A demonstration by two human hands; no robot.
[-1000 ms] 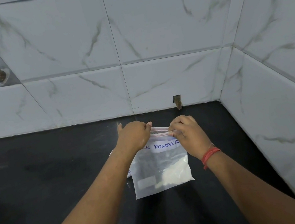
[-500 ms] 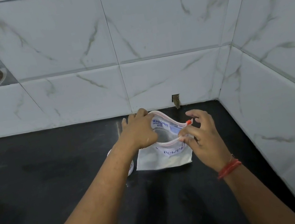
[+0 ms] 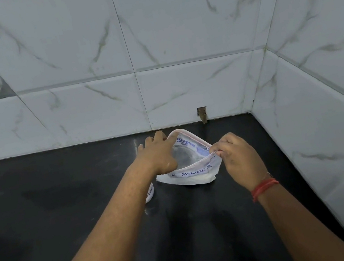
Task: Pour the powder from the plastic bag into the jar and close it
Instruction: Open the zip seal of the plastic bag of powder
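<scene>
A clear zip-lock plastic bag (image 3: 193,173) with white powder and a handwritten "POWDER" label stands on the black counter (image 3: 65,206), its mouth pulled wide. My left hand (image 3: 158,153) grips the far left side of the bag's rim. My right hand (image 3: 236,155) pinches the near right corner of the rim. Only a sliver of a white labelled container (image 3: 149,193), likely the jar, shows under my left forearm; the rest is hidden.
White marble-look tiled walls close off the back (image 3: 158,86) and the right side (image 3: 326,126), forming a corner. A small notch (image 3: 202,114) sits in the back wall just above the counter behind the bag.
The bag's zip seal has been pulled apart and its mouth has widened. The bag sank lower onto the counter, and my hands moved apart with the rim.
</scene>
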